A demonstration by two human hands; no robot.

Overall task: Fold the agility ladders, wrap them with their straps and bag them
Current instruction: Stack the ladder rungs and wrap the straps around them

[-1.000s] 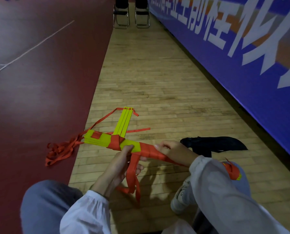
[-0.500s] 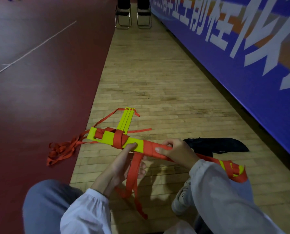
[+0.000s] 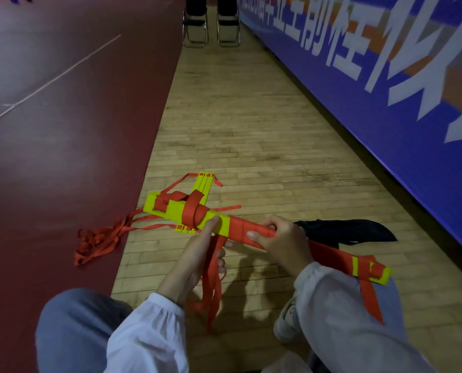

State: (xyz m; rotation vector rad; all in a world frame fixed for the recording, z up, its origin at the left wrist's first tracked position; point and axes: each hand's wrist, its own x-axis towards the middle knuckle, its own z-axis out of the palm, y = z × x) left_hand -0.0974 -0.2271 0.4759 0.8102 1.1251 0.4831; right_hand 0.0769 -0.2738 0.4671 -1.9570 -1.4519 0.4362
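Here: right hand (image 3: pixel 281 239) clenches flat yellow ladder bundle (image 3: pixel 176 211); left hand (image 3: pixel 195 255) pinches limp red webbing strap (image 3: pixel 213 275).

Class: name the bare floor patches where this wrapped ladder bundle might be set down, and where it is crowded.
Free: the pale wooden floor between the dark red court surface and blue banner wall, up to the folding chairs. Crowded: near the loose yellow rungs, tangled orange straps and black bag.

2 chairs (image 3: pixel 195 20) — blue banner (image 3: pixel 386 117)
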